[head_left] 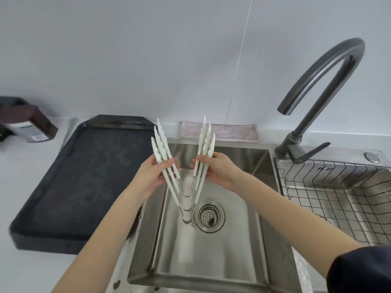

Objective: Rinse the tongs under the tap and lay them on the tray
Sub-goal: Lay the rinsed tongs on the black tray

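A stack of white plastic tongs (187, 204) is held over the steel sink (232, 161), splayed in a V with the hinge ends pointing down and the serrated tips up. My left hand (153, 176) grips the left arms of the tongs, and my right hand (220, 170) grips the right arms. The dark grey tap (323, 81) arches at the right, its spout well to the right of the tongs; no water runs from it. A black tray (69, 187) lies on the counter left of the sink.
A wire drying basket (338, 197) sits in the right basin. A folded pinkish cloth (230, 132) lies behind the sink by the wall. A dark brown container (29, 125) stands at the far left. The drain strainer (209, 215) is below the tongs.
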### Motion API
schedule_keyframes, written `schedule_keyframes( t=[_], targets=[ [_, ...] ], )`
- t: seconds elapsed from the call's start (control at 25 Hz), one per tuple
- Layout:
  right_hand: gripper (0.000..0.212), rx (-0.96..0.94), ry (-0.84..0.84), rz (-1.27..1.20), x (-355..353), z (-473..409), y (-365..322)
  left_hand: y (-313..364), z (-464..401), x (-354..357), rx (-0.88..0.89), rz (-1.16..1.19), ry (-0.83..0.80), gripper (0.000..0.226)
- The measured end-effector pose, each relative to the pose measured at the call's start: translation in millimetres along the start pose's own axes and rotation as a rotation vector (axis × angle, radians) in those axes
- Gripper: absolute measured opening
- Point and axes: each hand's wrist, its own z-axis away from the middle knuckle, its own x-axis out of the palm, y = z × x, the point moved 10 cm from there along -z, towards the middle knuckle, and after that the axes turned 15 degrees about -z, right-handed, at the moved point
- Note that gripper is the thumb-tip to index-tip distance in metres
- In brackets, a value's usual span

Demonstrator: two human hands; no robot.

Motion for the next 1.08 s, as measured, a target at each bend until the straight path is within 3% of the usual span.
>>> schedule_keyframes(
  t=[0.44,0.68,0.92,1.08],
  targets=[
    [0.011,0.180,-0.057,-0.018,122.3,-77.5,47.3,0.0,-42.4,-140.5,-0.060,-0.181,0.106,0.014],
    [0.042,0.333,-0.009,0.017,140.3,-111.3,78.7,-34.0,-71.4,-172.4,-0.146,-0.238,0.144,0.019],
    [0.036,0.384,0.041,0.067,140.2,-125.5,94.0,-52.2,-88.5,-188.0,-0.192,-0.420,0.223,0.021],
    [0.045,0.364,0.057,0.207,140.8,-128.9,90.1,-52.5,-92.3,-192.8,-0.200,-0.561,0.265,0.022]
  ],
)
